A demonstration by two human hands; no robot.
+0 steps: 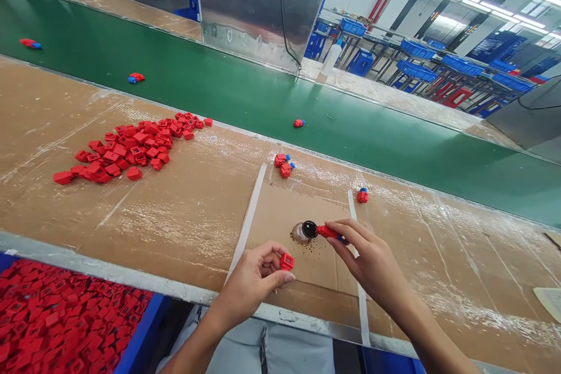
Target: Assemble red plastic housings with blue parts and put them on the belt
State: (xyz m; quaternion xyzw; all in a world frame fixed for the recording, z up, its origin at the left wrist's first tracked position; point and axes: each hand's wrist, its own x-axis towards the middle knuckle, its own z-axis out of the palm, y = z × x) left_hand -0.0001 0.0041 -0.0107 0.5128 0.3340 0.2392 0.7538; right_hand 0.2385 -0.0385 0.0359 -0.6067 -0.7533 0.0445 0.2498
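Observation:
My left hand (258,272) is closed in a pinch on a small red hollow square plastic piece (287,261), its opening facing up. My right hand (368,248) grips a red and blue plastic part (328,231) from above. The red end of that part is at the rim of a small black round dish (309,229); whether it touches is hard to tell. Beside and under the dish lies a clear round base (300,232), with brown specks scattered around it on a cardboard sheet (272,216).
A heap of red pieces (140,143) lies at left on the bench. Joined red and blue parts (284,168) sit near the bench's far edge, others on the green belt (245,93). A blue bin (144,327) full of red pieces stands lower left. A metal panel (258,6) rises behind.

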